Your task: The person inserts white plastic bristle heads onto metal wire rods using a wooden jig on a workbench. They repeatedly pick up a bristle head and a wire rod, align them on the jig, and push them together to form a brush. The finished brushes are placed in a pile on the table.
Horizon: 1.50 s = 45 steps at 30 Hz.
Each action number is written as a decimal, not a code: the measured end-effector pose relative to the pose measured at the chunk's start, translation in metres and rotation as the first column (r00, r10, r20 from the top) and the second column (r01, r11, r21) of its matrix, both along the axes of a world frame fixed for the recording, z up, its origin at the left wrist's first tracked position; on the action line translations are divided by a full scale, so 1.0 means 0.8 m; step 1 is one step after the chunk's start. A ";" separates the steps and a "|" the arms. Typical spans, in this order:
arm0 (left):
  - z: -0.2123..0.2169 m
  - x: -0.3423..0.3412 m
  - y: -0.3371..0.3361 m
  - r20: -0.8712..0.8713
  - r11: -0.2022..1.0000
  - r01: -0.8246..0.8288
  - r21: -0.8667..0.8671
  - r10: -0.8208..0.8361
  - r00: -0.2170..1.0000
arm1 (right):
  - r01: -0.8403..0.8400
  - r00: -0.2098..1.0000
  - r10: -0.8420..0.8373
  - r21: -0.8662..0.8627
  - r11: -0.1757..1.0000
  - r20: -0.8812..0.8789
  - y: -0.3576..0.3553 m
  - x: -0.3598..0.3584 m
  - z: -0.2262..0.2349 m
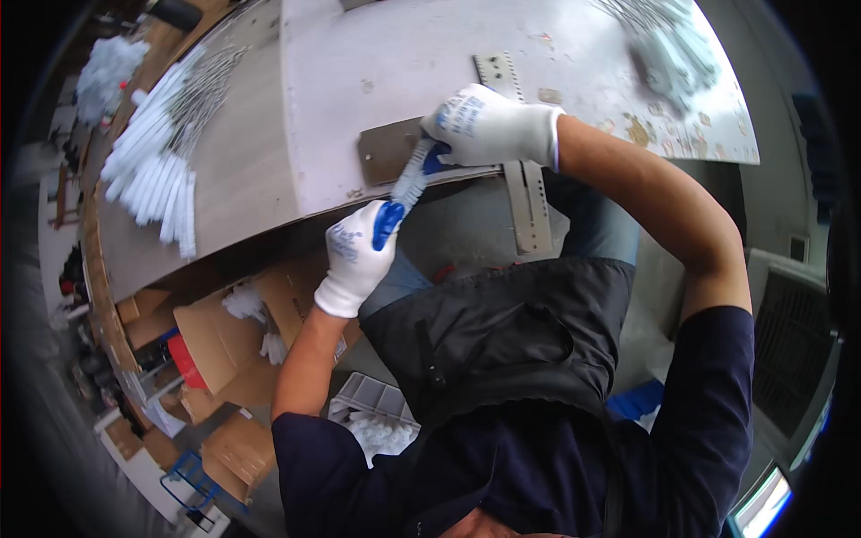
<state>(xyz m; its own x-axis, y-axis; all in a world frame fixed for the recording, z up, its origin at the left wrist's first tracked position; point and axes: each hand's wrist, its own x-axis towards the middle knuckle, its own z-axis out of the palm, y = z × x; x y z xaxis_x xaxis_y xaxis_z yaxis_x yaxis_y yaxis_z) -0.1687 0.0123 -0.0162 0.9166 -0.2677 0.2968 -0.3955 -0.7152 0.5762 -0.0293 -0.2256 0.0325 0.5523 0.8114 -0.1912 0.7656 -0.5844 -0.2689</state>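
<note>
Both my hands wear white gloves with blue-coated fingers. Between them, at the table's front edge, is a pale tube brush with short bristles, held on a slant. My left hand is closed round its lower, nearer end, thumb along it. My right hand grips the upper end, and its fingers hide that end. Beneath the brush and right hand lies a brown-grey metal plate on the table.
White brushes with wire stems are heaped on the table's left. Another brush bundle lies far right. A perforated metal bar juts from the table edge. Cardboard boxes stand lower left, near a grey crate with white pieces.
</note>
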 end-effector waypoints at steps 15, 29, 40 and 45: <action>-0.004 -0.079 -0.037 -0.225 0.819 -0.436 -0.373 0.376 0.899 | 0.278 0.952 -0.295 0.174 0.945 0.085 0.007 -0.049 -0.034; -0.026 0.163 -0.042 -0.638 -0.138 -0.623 -0.770 0.151 0.755 | 0.100 0.986 -0.118 0.145 0.984 0.119 0.008 -0.018 -0.026; 0.001 0.239 -0.134 -0.766 0.522 -0.631 -0.573 -0.067 0.640 | -0.001 0.939 -0.129 0.378 0.926 0.317 -0.012 -0.022 -0.082; -0.007 0.244 -0.121 -0.704 0.470 -0.590 -0.656 -0.100 0.703 | 0.041 0.969 -0.126 0.364 0.931 0.212 -0.004 -0.016 -0.055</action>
